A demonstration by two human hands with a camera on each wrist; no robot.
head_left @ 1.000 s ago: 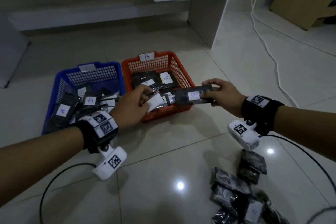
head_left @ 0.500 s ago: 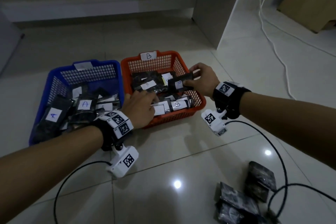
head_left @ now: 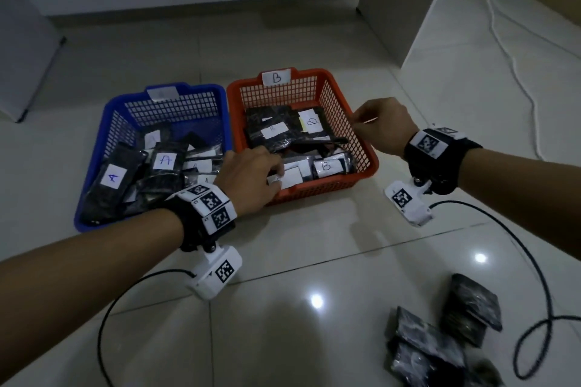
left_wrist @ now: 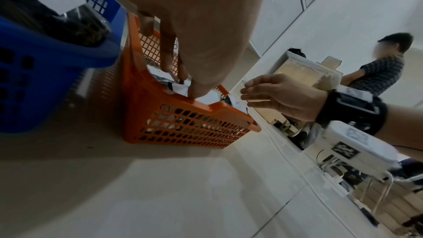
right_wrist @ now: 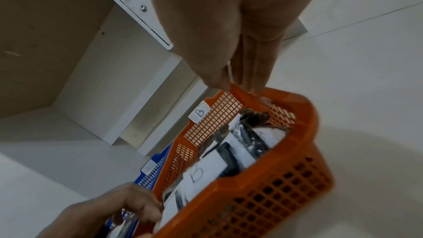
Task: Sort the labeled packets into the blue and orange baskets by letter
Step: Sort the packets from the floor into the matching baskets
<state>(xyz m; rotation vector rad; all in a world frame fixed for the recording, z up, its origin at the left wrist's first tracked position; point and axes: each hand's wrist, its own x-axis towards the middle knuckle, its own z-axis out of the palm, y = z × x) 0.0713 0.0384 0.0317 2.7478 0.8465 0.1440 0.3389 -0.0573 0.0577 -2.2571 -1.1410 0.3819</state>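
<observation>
The blue basket (head_left: 103,126) holds several black packets labelled A. Right of it, the orange basket (head_left: 317,191), tagged B, holds several B packets. My left hand (head_left: 276,174) reaches over that basket's front left corner and pinches a white-labelled packet (head_left: 290,178); the pinch also shows in the left wrist view (left_wrist: 187,86). My right hand (head_left: 358,122) hovers at the orange basket's right rim with fingers straight and nothing in them. A black packet (head_left: 314,144) lies tilted on top of the B pile.
Several loose black packets (head_left: 440,339) lie on the tiled floor at the front right. A white cable (head_left: 515,72) runs along the floor at the right. A white cabinet post (head_left: 399,9) stands behind the baskets. A person (left_wrist: 377,68) stands farther off.
My right hand carried a B packet over the orange basket, let it go there and drew back to the right rim. My left hand stayed at the front corner with its packet.
</observation>
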